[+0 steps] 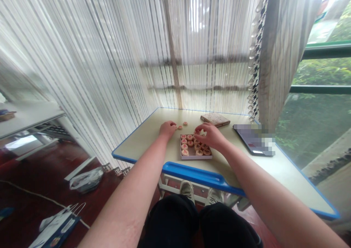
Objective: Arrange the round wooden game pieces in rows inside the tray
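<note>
An open square box (196,157) on the desk holds several round wooden chess pieces with red or dark characters. Bare box floor shows near its front, between the pieces. My right hand (208,134) is over the box's back right part, thumb and fingers curled around a round piece (196,133). To the left of the box, my left hand (168,128) has its fingertips pinched at a small piece that they mostly hide. Just right of those fingertips lies one loose piece (180,127), and another piece (185,123) lies a little behind it.
A flat patterned box lid (215,119) rests at the back of the desk (139,140). Right of it lies a dark tablet-like device (251,142). The desk has a blue edge with a pen groove in front. Striped curtains hang behind; bags lie on the floor at left.
</note>
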The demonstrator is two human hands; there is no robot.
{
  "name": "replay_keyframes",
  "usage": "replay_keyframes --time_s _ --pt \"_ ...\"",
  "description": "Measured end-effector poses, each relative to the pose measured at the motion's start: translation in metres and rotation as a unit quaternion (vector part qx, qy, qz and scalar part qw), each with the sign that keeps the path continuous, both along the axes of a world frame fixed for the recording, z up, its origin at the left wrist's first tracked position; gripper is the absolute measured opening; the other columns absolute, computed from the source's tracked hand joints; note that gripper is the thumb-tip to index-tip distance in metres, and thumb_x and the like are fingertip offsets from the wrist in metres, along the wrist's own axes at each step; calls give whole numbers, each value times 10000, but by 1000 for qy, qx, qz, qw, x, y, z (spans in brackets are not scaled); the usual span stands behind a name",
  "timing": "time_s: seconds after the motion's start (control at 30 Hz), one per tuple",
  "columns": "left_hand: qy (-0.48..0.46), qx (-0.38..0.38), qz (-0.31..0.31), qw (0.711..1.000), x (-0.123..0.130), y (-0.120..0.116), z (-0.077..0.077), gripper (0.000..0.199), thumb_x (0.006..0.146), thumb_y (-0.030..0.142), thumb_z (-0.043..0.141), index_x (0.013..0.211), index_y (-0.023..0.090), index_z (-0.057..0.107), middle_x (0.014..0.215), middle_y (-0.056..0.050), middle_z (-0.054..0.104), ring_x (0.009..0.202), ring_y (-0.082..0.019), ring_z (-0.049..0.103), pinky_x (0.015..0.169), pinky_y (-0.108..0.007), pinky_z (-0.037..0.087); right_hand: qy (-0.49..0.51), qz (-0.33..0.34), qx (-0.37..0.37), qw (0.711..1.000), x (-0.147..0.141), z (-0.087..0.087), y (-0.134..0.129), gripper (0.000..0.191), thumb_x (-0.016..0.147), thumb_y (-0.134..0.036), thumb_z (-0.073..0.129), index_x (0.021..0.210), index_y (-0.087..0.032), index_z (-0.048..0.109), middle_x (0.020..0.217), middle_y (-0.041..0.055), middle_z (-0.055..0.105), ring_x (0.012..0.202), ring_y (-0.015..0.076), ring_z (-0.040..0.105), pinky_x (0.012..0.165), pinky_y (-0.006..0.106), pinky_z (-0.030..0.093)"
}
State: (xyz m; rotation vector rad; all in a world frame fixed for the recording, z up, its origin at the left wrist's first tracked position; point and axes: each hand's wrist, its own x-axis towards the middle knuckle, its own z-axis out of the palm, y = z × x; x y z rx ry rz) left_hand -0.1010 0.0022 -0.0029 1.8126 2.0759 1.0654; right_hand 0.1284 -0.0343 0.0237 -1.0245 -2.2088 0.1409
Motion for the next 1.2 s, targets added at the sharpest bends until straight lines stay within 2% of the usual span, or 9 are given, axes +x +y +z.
replay_keyframes --time_s 0.13,0.4,0.8,0.9,1.07,1.2 --pt "7 2 -1 1000 0 1 -1 253 690 230 492 849 183 683 860 -54 689 809 -175 608 716 -252 445 -56 55 19 997 -11 2 -15 215 689 -373 638 842 -226 673 868 55 592 844 186 520 773 301 415" --pt "8 -4 4 1000 1 0 1 243 693 221 497 842 187 686 852 -52 690 814 -175 612 724 -251 447 -105 36 25 994 -18 -3 -17 211 702 -375 618 850 -239 684 882 57 603 850 194 515 798 304 413" --pt "8 -6 -2 1000 0 2 -1 269 702 207 492 889 184 684 880 -55 689 828 -169 609 732 -243 445 -106 40 4 994 -21 1 -19 160 716 -365 615 771 -240 698 836 56 605 832 192 514 767 288 414" --pt "32 -5 11 999 0 2 -1 283 706 239 511 928 182 677 925 -67 682 878 -181 598 775 -256 437 -103 39 6 994 -21 2 -19 173 715 -379 613 790 -249 699 844 53 604 832 192 514 766 290 412" --pt "136 -16 102 985 4 -4 1 323 713 441 527 828 193 697 967 -125 655 1020 -278 529 863 -366 397 -81 24 8 996 -17 5 -18 191 742 -371 583 836 -247 694 871 55 598 832 190 519 773 302 408" --pt "147 -46 80 985 7 -10 5 334 734 474 501 849 219 683 950 -101 663 975 -260 554 825 -343 412 -48 -18 16 999 -12 6 -15 224 760 -365 558 884 -224 681 885 65 592 858 195 520 787 310 411"
